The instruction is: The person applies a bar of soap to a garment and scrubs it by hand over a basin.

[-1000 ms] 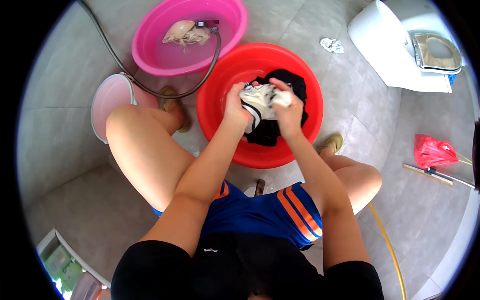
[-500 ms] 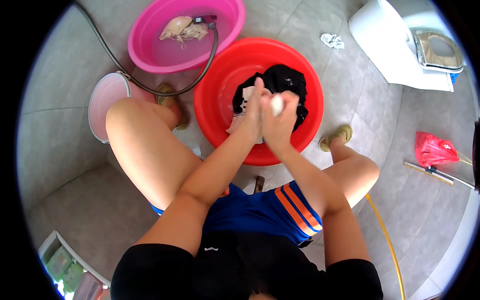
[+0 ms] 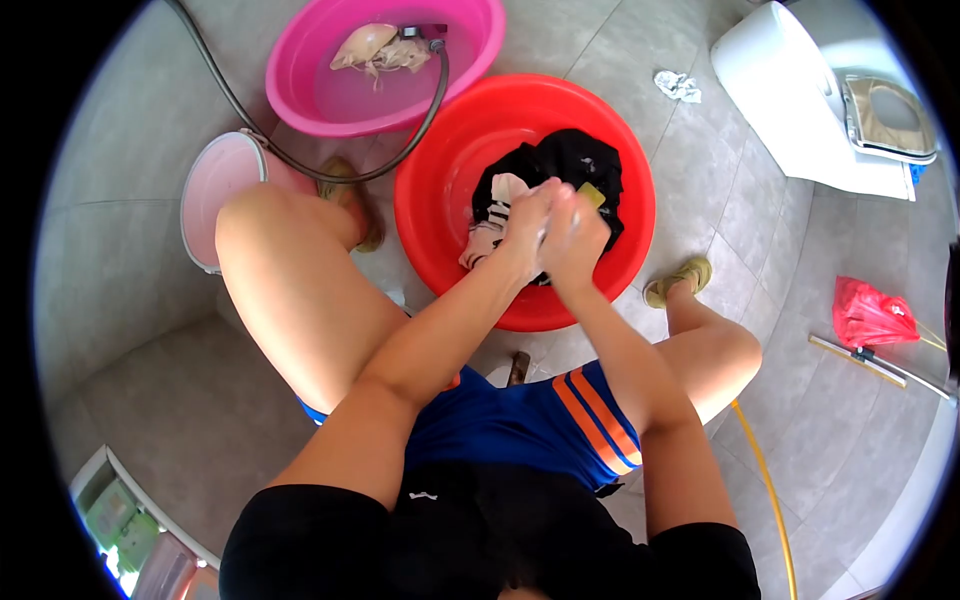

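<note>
Well, left hand (image 3: 528, 228) touches right hand (image 3: 576, 238); logo (image 3: 423, 496) on shirt (image 3: 470, 545) illegible.

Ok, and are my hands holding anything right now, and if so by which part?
It can't be told: the left hand and right hand are close together over the red tub, hiding anything between them.

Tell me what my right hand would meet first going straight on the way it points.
Your right hand would probably meet the black cloth in the red basin, just beyond its fingertips. Its height above the cloth is unclear, so it might pass over instead.
</note>
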`<state>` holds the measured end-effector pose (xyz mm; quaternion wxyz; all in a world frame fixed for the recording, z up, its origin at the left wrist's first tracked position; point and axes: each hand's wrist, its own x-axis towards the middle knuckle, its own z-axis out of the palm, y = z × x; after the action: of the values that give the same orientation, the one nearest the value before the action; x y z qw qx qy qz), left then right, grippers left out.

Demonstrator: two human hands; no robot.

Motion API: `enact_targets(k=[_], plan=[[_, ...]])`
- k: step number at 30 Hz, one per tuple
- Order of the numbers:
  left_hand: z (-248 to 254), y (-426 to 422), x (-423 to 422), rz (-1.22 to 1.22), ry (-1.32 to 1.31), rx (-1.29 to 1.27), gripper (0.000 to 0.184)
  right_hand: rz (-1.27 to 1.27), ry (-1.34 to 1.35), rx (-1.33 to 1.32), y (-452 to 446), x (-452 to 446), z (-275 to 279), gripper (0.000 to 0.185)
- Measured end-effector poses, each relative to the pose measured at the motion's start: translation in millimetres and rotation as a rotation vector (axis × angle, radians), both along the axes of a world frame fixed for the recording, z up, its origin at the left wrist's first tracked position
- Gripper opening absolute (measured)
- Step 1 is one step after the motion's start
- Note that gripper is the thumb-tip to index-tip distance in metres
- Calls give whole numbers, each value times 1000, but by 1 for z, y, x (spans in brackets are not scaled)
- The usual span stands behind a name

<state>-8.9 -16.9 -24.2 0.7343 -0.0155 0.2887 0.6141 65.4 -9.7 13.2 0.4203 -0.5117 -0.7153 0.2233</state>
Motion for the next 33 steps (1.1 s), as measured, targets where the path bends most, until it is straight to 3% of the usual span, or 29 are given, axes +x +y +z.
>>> enact_targets(k=[1,4,6,7,8,9,12,13,16,17,18,21,24,25,26,28,30,31,32,33], plan=[[20,10,11,26,-36,-266,18,-102,48,-44,13,1,-5,40],[39,10,11,-40,37,-273,19,-214,130,-269,36,23,-24,42],[21,13,0,-68,52,-193,16,-98,182,-99,14,2,1,39],[-10,13,-8,-95,32,-130,16,-115,82,-132,-2,-4,3,34],[-4,13,-15,-118,11,-65,17,-11,45,-71,-14,-11,17,32],[5,12,-10,-3,151,-237,19,-14,56,-71,-15,-11,15,32],[18,14,1,42,42,-301,17,-150,75,-167,14,1,-5,35],[46,12,-4,-60,45,-318,18,-216,73,-251,32,12,-15,37],[59,11,-24,-255,88,-46,22,-22,119,-319,57,28,-19,39],[57,14,-30,-287,230,52,23,28,219,-399,58,30,-14,36],[58,14,-36,-417,681,90,32,81,316,-472,63,32,-8,34],[46,17,-52,-793,1265,368,44,140,507,-662,65,35,14,26],[36,17,-71,-841,1478,344,34,260,590,-774,70,46,16,17],[25,18,-82,-794,1382,418,25,346,603,-768,71,51,14,20],[41,18,-88,-808,1181,264,18,432,615,-759,71,53,17,23],[34,17,-89,-440,936,385,19,526,285,-723,67,53,22,37],[44,15,-81,-263,518,344,18,642,-99,-639,64,55,-6,44],[39,15,-77,-181,347,321,18,631,-115,-563,57,54,-21,48],[36,13,-74,-98,178,295,19,510,-15,-900,51,57,-47,47],[36,8,-74,-40,-29,317,21,437,60,-956,47,57,-62,42]])
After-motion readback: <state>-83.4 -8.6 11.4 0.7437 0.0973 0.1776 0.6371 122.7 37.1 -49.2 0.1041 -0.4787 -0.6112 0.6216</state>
